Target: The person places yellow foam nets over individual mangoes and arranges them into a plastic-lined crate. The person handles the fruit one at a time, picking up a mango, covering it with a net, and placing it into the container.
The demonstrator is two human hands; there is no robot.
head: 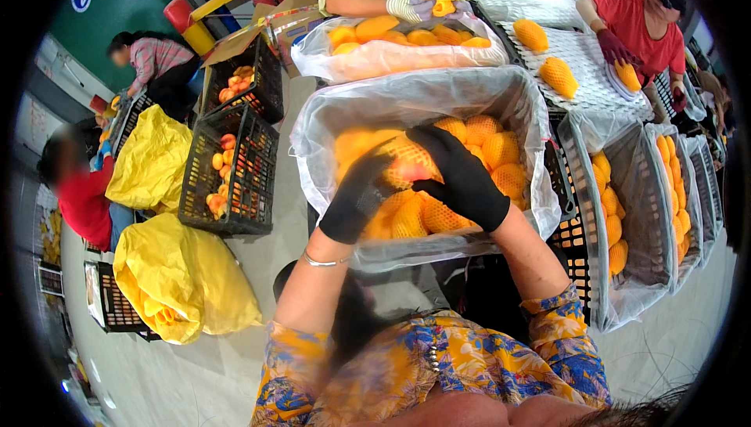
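Both my hands wear black gloves over the open crate in front of me. My left hand (362,192), blurred by motion, and my right hand (463,177) close from either side around a red-and-yellow fruit (410,167) in a yellow foam net. Red skin shows at its near end. Below and around it lie several netted fruits (501,151), piled in the crate. A translucent plastic liner (504,92) covers the crate's walls and folds over its rim.
Lined crates of netted fruit (613,227) stand at the right. Black plastic crates (252,174) with bare fruit and yellow sacks (193,280) stand at the left. Across from me, a gloved co-worker (410,9) holds a netted fruit over another lined crate (410,63). Other people work on both sides.
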